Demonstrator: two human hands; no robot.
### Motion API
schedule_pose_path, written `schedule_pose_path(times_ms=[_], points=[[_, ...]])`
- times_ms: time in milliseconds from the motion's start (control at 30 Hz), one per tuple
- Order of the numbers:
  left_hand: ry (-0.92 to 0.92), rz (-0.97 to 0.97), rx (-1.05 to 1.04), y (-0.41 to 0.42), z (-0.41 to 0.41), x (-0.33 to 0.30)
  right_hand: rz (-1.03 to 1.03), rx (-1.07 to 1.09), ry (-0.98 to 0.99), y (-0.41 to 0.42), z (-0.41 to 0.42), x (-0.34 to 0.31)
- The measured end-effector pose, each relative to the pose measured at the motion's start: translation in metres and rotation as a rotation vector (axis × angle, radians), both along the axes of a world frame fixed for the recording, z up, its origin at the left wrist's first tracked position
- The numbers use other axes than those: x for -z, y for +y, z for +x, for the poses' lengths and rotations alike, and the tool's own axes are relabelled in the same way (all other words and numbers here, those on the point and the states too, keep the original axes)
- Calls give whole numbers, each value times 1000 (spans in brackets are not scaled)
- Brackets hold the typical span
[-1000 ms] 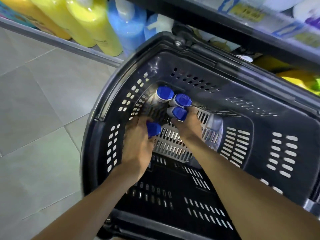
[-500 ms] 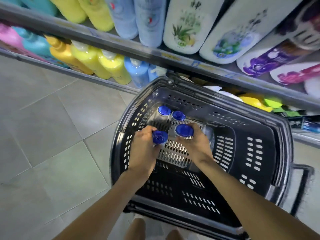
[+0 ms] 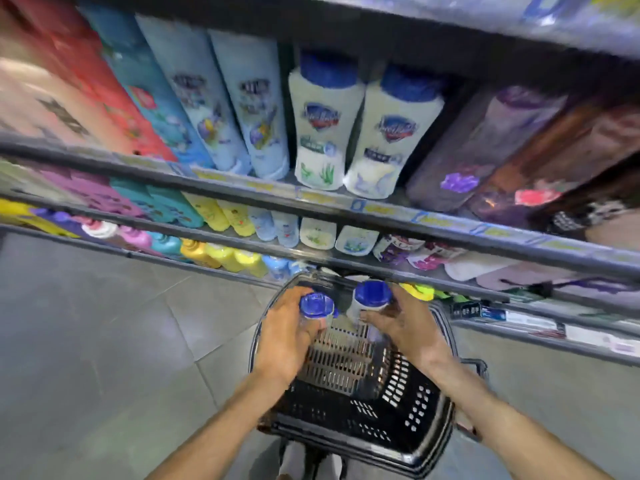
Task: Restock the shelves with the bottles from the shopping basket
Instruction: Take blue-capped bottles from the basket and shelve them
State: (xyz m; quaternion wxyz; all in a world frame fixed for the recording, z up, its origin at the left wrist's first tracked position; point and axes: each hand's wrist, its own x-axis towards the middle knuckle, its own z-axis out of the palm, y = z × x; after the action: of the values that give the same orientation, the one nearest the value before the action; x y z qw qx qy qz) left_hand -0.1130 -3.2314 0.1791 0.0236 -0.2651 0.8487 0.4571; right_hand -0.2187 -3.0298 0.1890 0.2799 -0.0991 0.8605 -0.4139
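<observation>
A black shopping basket (image 3: pixel 408 441) stands on the floor below me. My left hand (image 3: pixel 284 336) grips one white bottle with a blue cap (image 3: pixel 313 304), held above the basket's far end. My right hand (image 3: pixel 407 327) grips a second blue-capped white bottle (image 3: pixel 372 296) beside it. Both bottles are upright and lifted clear of the basket floor. Two matching white bottles with blue caps (image 3: pixel 323 129) stand on the upper shelf (image 3: pixel 332 199) straight ahead. The picture is blurred by motion, and other bottles in the basket are hidden behind my hands.
Shelves full of coloured bottles run across the view: blue bottles (image 3: pixel 221 109) left of the white ones, purple and brown ones (image 3: pixel 485 150) to the right. Lower shelves (image 3: pixel 415 268) hold yellow, blue and pink bottles. Grey tiled floor (image 3: pixel 104 341) lies to the left.
Both hands have lifted their bottles up out of the basket. My view has tilted upward, so the upper shelf with the white bottles now shows.
</observation>
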Motion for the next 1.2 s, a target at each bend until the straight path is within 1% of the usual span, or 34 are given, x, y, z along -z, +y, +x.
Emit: schedule_pose_path(times_ms=[100, 200, 400, 533, 667, 867, 1000, 1100, 1200], points=[[67, 17, 25, -1, -6, -70, -39, -25, 79, 6, -7, -75], [110, 23, 51, -3, -10, -140, -90, -5, 79, 12, -12, -147], [238, -57, 128, -8, -11, -265, -193, 5, 90, 15, -13, -275], [310, -89, 157, -12, -11, -344, -235, -55, 168, 14, -8, -362], [423, -104, 174, -15, -13, -426, -309, -85, 273, 17, -13, -445], [616, -69, 182, -15, -32, -532, -400, -113, 477, 24, -25, -560], [749, -80, 191, -13, -45, -597, -445, -131, 588, 28, -30, -626], [825, -89, 223, -9, -50, -646, -452, -135, 725, 30, -34, -668], [906, -103, 229, -8, -52, -691, -501, -141, 741, 35, -36, -709]])
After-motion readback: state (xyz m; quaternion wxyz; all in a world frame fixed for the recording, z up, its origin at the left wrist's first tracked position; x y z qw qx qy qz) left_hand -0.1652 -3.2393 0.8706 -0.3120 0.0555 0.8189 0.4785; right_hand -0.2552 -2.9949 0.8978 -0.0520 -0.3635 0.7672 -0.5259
